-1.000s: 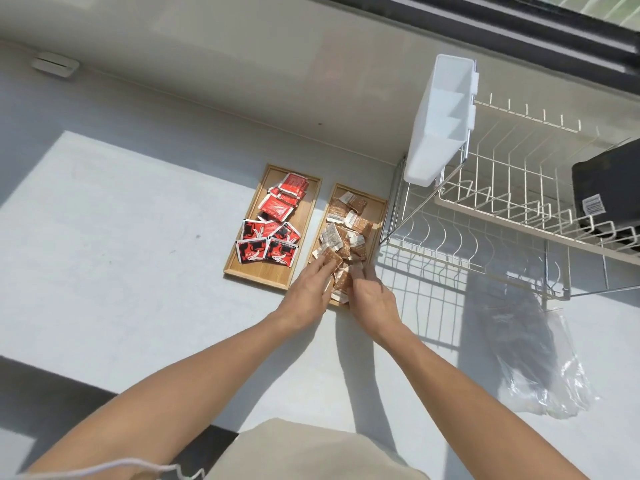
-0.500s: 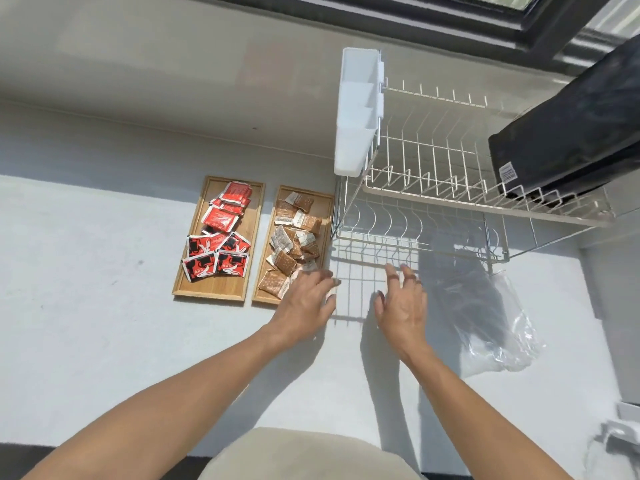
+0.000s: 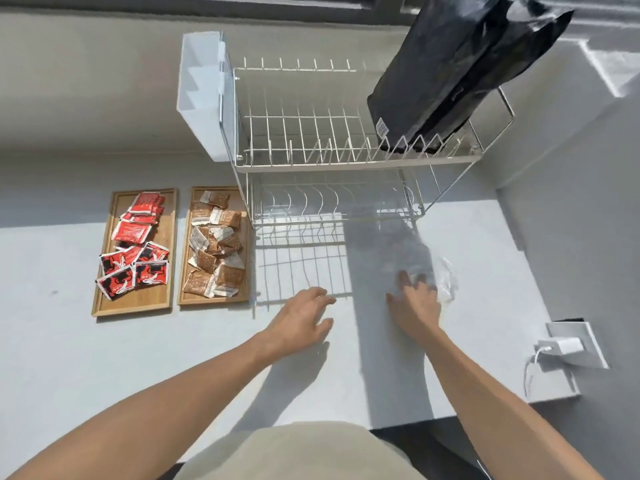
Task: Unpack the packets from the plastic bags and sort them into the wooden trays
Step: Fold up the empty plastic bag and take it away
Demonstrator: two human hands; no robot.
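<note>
Two wooden trays lie side by side at the left of the white counter. The left tray [image 3: 104, 299] holds several red and black packets [image 3: 138, 251]. The right tray [image 3: 183, 296] holds several brown and white packets [image 3: 216, 251]. A clear plastic bag [image 3: 443, 275] lies crumpled on the counter under the rack's right end. My right hand [image 3: 414, 303] rests with spread fingers on the bag's near edge. My left hand [image 3: 304, 317] hovers open over the counter, between the brown-packet tray and the bag, holding nothing.
A two-tier wire dish rack [image 3: 329, 161] stands behind the hands, with a white plastic caddy [image 3: 201, 95] on its left end and a large black pouch [image 3: 457, 64] on its top tier. A white charger and socket plate [image 3: 564, 344] sit at the right edge.
Both hands left the brown-packet tray and moved right. The right hand reached the plastic bag; the left followed over the counter. The view swung right.
</note>
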